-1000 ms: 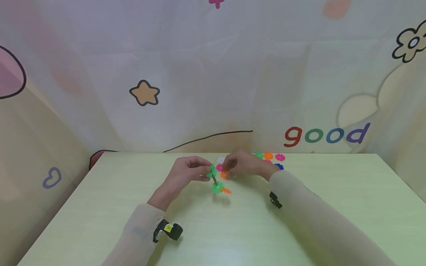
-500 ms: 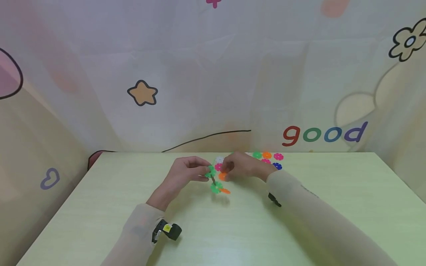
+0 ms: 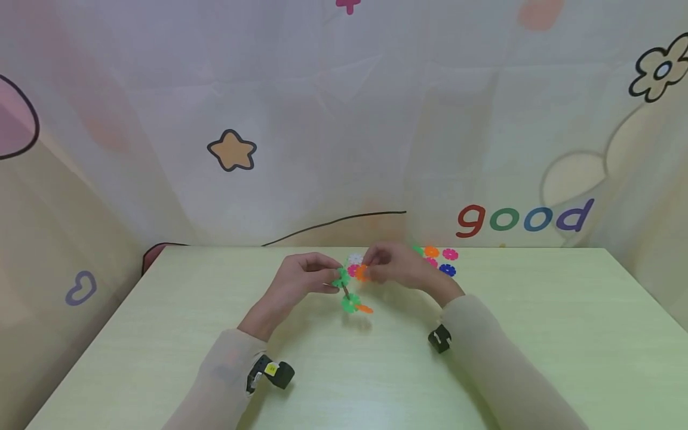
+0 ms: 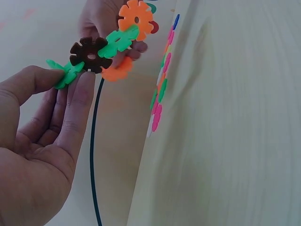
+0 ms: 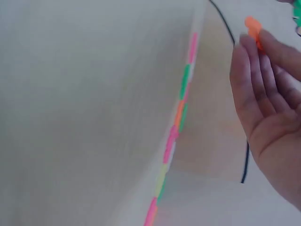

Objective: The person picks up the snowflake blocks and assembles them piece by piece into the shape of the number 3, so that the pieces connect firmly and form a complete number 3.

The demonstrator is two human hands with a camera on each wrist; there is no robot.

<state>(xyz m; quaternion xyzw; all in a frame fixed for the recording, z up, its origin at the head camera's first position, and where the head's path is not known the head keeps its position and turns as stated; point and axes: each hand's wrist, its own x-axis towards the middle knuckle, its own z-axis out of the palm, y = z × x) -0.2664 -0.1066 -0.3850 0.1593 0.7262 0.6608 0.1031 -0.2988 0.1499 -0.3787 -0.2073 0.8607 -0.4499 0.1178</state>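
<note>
Orange plastic shows between the right hand's (image 3: 398,266) thumb and fingertips, which pinch a loose notched disc (image 5: 254,30). The left hand (image 3: 298,278) pinches the end green disc (image 4: 70,75) of a joined chain, which runs on through a brown disc (image 4: 90,55) and a second green disc (image 4: 118,42) to an orange end disc (image 4: 136,20). Chain and loose disc are both held above the table (image 3: 344,382), short of its far edge, the chain slanting down toward the near edge. Other discs, such as a blue disc (image 3: 448,270), lie along the far edge, right of its middle.

The step in hand looks like bringing one more disc to the chain; the next move would call for lining up a slot on each and pushing them together while the left fingers keep the chain steady.

Compared with half a second ago, the loose disc sits slightly nearer the far edge and the right wrist has turned, while the left hand has hardly moved
</note>
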